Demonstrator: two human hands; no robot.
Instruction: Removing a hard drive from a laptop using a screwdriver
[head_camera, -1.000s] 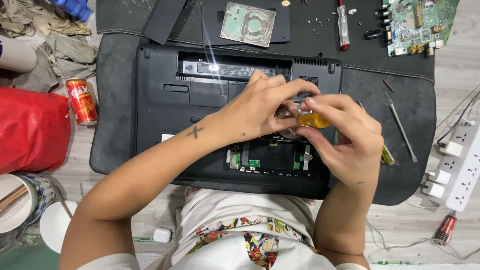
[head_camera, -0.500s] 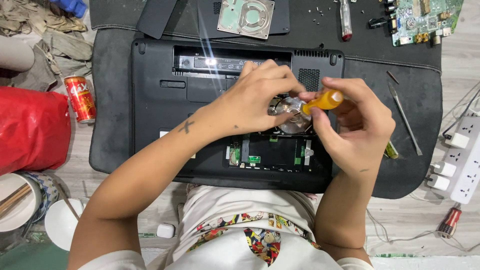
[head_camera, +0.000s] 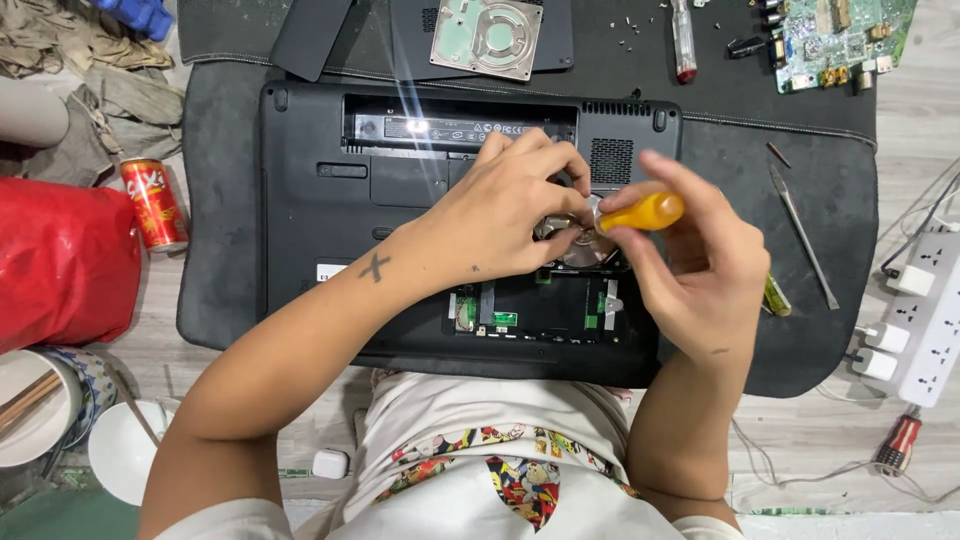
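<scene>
From the head view, a black laptop (head_camera: 330, 210) lies upside down on a dark mat (head_camera: 215, 290), with its bottom covers already off: a long bay near the hinge stands open, and a lower bay shows green memory boards. The right hand (head_camera: 700, 260) is closed around the yellow handle of a screwdriver (head_camera: 645, 212), whose tip points down at a round silvery part (head_camera: 580, 245) in the open bay, just beside the vent grille. The left hand (head_camera: 505, 215) reaches across, its fingertips (head_camera: 565, 235) pinched together on that same silvery part or on something small at it; I cannot tell which. Judging by this, the opening of the case is well along and the work is now at a fastener inside, with the part not yet lifted out. Above the laptop lie a removed drive (head_camera: 487, 37), a black cover panel (head_camera: 310, 35), loose screws (head_camera: 628, 30), a red-tipped screwdriver (head_camera: 683, 40) and a green circuit board (head_camera: 840, 35). A slim metal tool (head_camera: 800, 235) rests on the mat at right, near a white power strip (head_camera: 925, 320).
</scene>
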